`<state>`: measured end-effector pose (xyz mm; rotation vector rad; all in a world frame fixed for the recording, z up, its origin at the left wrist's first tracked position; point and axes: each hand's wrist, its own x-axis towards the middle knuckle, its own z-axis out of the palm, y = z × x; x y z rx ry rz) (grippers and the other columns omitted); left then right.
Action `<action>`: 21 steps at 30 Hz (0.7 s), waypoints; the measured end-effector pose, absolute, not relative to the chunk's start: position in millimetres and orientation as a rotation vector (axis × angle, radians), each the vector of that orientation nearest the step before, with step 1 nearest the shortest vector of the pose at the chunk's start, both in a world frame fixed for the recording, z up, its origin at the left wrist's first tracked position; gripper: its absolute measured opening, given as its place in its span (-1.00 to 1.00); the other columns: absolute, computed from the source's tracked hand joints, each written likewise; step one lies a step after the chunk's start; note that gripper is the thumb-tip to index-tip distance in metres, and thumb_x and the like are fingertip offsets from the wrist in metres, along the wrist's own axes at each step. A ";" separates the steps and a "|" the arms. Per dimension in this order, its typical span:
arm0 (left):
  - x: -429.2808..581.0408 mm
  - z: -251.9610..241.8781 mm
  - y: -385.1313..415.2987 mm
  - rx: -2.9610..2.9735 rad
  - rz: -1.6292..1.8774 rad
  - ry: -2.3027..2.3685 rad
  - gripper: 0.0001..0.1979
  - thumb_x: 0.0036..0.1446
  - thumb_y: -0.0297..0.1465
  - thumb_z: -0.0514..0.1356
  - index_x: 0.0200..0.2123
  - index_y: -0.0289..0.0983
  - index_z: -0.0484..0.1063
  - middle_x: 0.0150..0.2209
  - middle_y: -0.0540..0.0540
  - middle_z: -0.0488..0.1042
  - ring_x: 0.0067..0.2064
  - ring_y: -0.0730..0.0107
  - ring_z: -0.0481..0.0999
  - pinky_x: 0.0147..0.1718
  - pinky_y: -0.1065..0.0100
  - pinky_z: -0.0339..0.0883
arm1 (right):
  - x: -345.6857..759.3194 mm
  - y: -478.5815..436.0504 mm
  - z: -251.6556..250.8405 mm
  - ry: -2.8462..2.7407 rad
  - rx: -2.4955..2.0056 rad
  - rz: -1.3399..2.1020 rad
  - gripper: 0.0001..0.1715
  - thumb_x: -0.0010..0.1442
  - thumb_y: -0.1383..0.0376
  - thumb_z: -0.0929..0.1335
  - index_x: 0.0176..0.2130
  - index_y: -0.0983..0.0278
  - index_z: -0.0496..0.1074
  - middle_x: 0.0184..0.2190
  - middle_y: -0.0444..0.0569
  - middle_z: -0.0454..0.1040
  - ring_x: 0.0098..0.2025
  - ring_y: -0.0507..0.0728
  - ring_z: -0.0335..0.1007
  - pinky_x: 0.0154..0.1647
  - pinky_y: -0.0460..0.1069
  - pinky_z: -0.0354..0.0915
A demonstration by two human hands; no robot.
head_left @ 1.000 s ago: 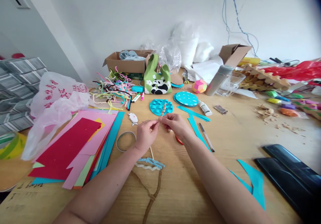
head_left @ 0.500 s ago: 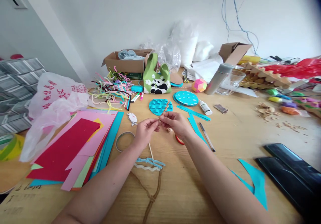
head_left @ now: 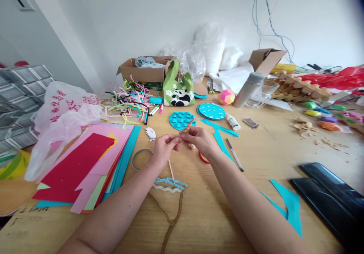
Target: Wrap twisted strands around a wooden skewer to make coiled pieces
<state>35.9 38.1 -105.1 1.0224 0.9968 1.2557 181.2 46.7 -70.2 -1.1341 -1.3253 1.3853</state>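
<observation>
Just in front of the blue disc [head_left: 182, 120], the left hand [head_left: 165, 147] and right hand [head_left: 199, 138] each pinch the twisted pipe cleaner [head_left: 186, 127], fingertips close together, steadying it clear of the tabletop [head_left: 256, 151].

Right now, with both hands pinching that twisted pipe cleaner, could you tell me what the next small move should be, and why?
Probably a small roll of the right hand against the left hand. Both pinch the twisted orange pipe cleaner close together, and its free end slants up over the teal disc. Holding the left steady might carry the twist toward that end.
</observation>
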 end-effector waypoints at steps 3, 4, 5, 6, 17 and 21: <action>35.6 -102.7 37.5 0.954 1.251 1.014 -0.75 -0.16 -0.29 0.36 -0.45 -0.37 0.53 -0.52 -0.07 0.51 -0.54 0.50 0.42 -0.57 0.44 0.31 | 182.3 47.8 -72.5 -1.349 -1.139 1.364 -0.71 -0.10 0.13 0.47 -0.45 0.30 0.46 -0.50 -0.10 0.47 -0.47 0.02 0.29 -0.43 -0.07 0.18; 35.3 -101.7 37.4 0.919 1.237 1.004 -0.75 -0.17 -0.29 0.37 -0.46 -0.38 0.52 -0.52 -0.08 0.50 -0.54 0.49 0.42 -0.58 0.44 0.31 | 182.8 48.3 -73.7 -1.358 -1.139 1.360 -0.70 -0.10 0.12 0.47 -0.46 0.30 0.46 -0.50 -0.10 0.47 -0.48 0.01 0.26 -0.44 -0.07 0.16; 35.0 -100.7 37.3 0.884 1.217 0.986 -0.74 -0.18 -0.28 0.37 -0.46 -0.38 0.52 -0.52 -0.08 0.50 -0.54 0.49 0.42 -0.58 0.44 0.31 | 183.3 48.8 -75.1 -1.366 -1.136 1.359 -0.70 -0.10 0.11 0.47 -0.46 0.30 0.46 -0.51 -0.11 0.46 -0.49 0.01 0.24 -0.45 -0.07 0.14; 34.6 -99.8 37.4 0.850 1.193 0.964 -0.73 -0.19 -0.29 0.38 -0.47 -0.38 0.53 -0.52 -0.09 0.51 -0.53 0.50 0.42 -0.57 0.45 0.31 | 183.8 49.3 -76.6 -1.376 -1.131 1.362 -0.69 -0.09 0.10 0.46 -0.45 0.30 0.45 -0.52 -0.11 0.46 -0.49 0.00 0.23 -0.46 -0.07 0.12; 35.1 -100.8 36.9 0.833 1.218 0.972 -0.73 -0.25 -0.34 0.40 -0.44 -0.39 0.55 -0.50 -0.09 0.51 -0.52 0.48 0.43 -0.59 0.45 0.34 | 181.9 47.8 -75.5 -1.491 -1.293 1.281 -0.72 -0.01 0.14 0.40 -0.49 0.32 0.38 -0.61 -0.15 0.33 -0.57 -0.02 0.13 -0.55 -0.09 0.03; 34.9 -101.3 36.0 0.846 1.195 1.036 -0.73 -0.24 -0.31 0.39 -0.47 -0.39 0.54 -0.52 -0.10 0.49 -0.52 0.46 0.43 -0.63 0.46 0.32 | 180.0 47.6 -75.9 -1.545 -1.326 1.256 -0.76 0.02 0.17 0.36 -0.50 0.31 0.38 -0.62 -0.16 0.31 -0.57 -0.01 0.13 -0.56 -0.08 0.03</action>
